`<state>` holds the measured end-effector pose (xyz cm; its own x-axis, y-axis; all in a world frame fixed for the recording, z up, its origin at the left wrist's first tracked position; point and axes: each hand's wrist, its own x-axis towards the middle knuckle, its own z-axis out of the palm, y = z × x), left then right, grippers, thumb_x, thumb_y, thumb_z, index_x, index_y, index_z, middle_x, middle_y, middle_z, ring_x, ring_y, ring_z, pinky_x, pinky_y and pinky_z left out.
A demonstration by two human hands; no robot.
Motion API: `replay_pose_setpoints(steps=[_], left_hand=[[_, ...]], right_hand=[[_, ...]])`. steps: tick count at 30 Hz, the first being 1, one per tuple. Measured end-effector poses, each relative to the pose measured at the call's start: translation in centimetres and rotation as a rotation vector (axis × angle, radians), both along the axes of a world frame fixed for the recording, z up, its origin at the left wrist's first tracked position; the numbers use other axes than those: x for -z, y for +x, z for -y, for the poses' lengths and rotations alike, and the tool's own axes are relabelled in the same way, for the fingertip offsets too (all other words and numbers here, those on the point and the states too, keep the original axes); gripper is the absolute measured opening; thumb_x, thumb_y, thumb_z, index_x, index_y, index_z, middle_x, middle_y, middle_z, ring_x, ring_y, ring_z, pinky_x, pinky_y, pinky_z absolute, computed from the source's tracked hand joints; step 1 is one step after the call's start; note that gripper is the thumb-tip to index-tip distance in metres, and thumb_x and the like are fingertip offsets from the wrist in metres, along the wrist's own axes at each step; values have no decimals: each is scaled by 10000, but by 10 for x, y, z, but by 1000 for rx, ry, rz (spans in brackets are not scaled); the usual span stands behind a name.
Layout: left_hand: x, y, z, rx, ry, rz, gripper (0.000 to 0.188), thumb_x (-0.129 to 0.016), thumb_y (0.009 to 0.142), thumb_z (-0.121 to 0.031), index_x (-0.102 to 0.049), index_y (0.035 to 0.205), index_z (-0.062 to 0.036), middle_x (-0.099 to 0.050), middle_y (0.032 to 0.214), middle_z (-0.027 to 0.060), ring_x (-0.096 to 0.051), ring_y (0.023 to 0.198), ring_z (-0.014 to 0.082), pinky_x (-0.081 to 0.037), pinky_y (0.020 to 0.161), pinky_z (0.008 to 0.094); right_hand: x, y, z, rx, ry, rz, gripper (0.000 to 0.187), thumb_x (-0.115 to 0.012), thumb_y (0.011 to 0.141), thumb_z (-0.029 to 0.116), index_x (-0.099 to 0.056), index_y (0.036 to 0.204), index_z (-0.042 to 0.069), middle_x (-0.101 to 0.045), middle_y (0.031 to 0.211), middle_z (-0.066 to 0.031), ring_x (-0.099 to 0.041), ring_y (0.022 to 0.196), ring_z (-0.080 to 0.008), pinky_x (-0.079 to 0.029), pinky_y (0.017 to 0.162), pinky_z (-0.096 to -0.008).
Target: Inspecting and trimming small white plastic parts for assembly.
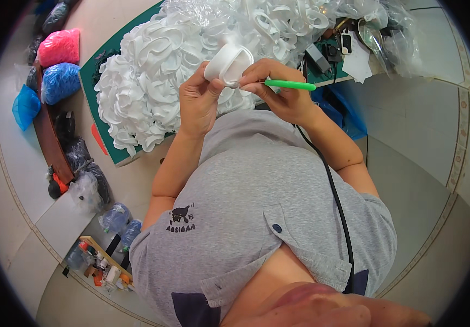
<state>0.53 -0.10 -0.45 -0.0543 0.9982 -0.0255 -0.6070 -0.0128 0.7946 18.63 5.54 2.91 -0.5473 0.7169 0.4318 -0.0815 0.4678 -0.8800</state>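
grey shirt (256, 207) fills the near view, a black cable (336, 201) running down its right side. both forearms rise from it and meet just short of the table edge.

left hand (199, 101): fingers wrapped round a white plastic loop piece (228, 64), gripping it from the left, held up in the air above the table's near edge. right hand (281, 92): fingers pinched on a green-handled tool (289, 85), handle pointing right, tip hidden at the white piece.

just beyond, a big heap of white plastic loops (158, 71) covers most of the green mat (90, 76), spilling to its near edge. small dark devices (325, 53) and clear bags (398, 32) sit right of the heap.

left of the table: pink bag (59, 47), blue bags (59, 82), dark bags along a wooden ledge (49, 141). open tiled floor (420, 180) to the right.
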Motion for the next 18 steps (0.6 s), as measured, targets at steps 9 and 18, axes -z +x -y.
replay_pose_setpoints(steps=[9, 18], left_hand=[[-7, 4, 0, -15, -94, -62, 281, -669, 844, -120, -636, 1095, 3, -619, 977, 28, -580, 888, 130, -492, 740, 295], [8, -36, 14, 311, 17, 92, 252, -702, 825, -206, -658, 940, 13, -646, 926, 75, -566, 881, 148, -431, 823, 313]], right_hand=[[9, -1, -11, 141, 670, 190, 176, -640, 786, -6, -614, 958, 25, -639, 962, -141, -625, 797, -289, -506, 699, -329], [27, 73, -100, 800, -294, -452, 183, -587, 915, 168, -616, 895, -12, -653, 817, -67, -628, 685, -158, -486, 615, -268]])
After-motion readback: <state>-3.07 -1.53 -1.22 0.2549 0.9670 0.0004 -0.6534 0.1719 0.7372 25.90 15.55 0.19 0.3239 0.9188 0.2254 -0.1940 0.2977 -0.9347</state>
